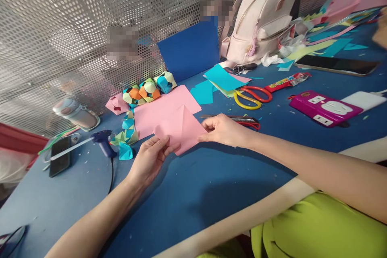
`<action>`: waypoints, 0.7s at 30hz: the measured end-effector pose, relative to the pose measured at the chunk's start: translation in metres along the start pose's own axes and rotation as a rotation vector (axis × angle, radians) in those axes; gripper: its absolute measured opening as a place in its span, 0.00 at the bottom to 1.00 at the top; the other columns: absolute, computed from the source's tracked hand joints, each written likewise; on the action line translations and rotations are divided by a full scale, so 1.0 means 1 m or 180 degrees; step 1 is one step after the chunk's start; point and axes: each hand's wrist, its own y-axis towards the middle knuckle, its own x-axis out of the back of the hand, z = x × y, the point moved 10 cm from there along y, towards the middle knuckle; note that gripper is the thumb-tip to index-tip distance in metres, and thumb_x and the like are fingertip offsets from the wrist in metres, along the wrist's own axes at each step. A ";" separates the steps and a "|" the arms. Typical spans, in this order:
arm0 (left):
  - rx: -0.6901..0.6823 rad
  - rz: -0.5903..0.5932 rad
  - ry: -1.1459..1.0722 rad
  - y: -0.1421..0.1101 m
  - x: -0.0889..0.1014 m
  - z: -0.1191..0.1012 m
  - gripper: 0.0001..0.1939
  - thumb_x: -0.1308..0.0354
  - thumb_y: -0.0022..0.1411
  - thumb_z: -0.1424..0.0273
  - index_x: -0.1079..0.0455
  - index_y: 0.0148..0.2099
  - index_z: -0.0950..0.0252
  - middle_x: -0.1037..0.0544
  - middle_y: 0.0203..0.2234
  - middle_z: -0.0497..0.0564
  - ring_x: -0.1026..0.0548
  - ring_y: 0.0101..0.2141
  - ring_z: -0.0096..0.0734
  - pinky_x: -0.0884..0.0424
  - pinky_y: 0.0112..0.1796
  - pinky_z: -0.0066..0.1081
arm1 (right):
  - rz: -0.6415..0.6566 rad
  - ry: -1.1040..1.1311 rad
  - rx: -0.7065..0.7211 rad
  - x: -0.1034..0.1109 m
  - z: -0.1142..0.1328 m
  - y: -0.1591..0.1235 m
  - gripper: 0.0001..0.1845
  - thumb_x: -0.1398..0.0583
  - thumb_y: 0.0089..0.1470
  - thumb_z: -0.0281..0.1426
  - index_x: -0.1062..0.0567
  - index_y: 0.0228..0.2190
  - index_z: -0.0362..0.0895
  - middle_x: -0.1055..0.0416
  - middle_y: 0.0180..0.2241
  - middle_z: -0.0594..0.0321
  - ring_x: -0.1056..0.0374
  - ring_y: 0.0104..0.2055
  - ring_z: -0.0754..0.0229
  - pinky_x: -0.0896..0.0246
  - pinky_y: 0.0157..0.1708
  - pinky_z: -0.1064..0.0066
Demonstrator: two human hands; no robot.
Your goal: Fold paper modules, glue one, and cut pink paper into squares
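Head view: left hand [151, 155] and right hand [225, 131] pinching pink paper [193, 133] at opposite sides, holding it above blue table [187, 193]. Paper balls [149, 90] sitting assembled beyond; pink paper showing crease, seemingly only part-folded.

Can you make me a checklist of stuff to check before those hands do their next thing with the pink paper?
1. Left hand has hold of the pink paper: ok, fingers on its near left side.
2. Right hand has hold too: ok, pinching the right corner.
3. Crease in the paper is sharp: cannot tell; a line shows, but not how crisp it is.
4. Cutter well away from fingers: not ok, it lies just behind the right hand.
5. Scissors out of the way: ok, on the table beyond the cutter.
6. Glue gun cool: cannot tell; it lies left of the left hand.
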 end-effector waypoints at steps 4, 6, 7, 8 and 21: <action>0.0051 -0.0111 -0.0123 -0.001 0.002 0.001 0.10 0.29 0.44 0.73 0.29 0.22 0.70 0.27 0.19 0.46 0.22 0.26 0.28 0.21 0.37 0.29 | -0.0037 0.0137 -0.0073 0.007 0.002 -0.001 0.12 0.34 0.40 0.37 0.25 0.20 0.41 0.30 0.19 0.67 0.38 0.22 0.67 0.45 0.23 0.74; 0.0063 -0.0176 -0.0123 -0.002 0.004 0.001 0.10 0.31 0.46 0.74 0.29 0.22 0.70 0.27 0.18 0.46 0.22 0.26 0.27 0.21 0.38 0.30 | 0.0023 0.0197 -0.0148 0.007 0.003 -0.003 0.11 0.33 0.40 0.36 0.24 0.21 0.41 0.31 0.17 0.68 0.39 0.19 0.69 0.44 0.20 0.75; 0.0066 -0.0196 -0.0124 -0.002 0.004 0.001 0.10 0.31 0.47 0.75 0.30 0.22 0.70 0.27 0.18 0.46 0.23 0.25 0.27 0.21 0.39 0.30 | 0.0050 0.0252 -0.0172 0.006 0.004 -0.004 0.11 0.33 0.40 0.36 0.24 0.21 0.41 0.31 0.16 0.68 0.39 0.17 0.69 0.44 0.18 0.75; 0.0060 -0.0208 -0.0135 -0.002 0.004 0.001 0.10 0.32 0.47 0.75 0.30 0.22 0.70 0.27 0.18 0.46 0.23 0.25 0.26 0.21 0.40 0.31 | 0.0078 0.0339 -0.0185 0.006 0.005 -0.005 0.11 0.32 0.40 0.36 0.25 0.20 0.41 0.31 0.16 0.68 0.38 0.17 0.69 0.42 0.18 0.75; -0.0154 -0.0630 -0.0841 -0.005 0.012 -0.010 0.13 0.45 0.59 0.83 0.29 0.23 0.71 0.27 0.18 0.45 0.24 0.24 0.21 0.20 0.37 0.28 | -0.0325 0.1774 -0.0150 0.022 -0.002 -0.001 0.18 0.32 0.44 0.37 0.24 0.35 0.38 0.24 0.24 0.60 0.32 0.20 0.66 0.34 0.19 0.75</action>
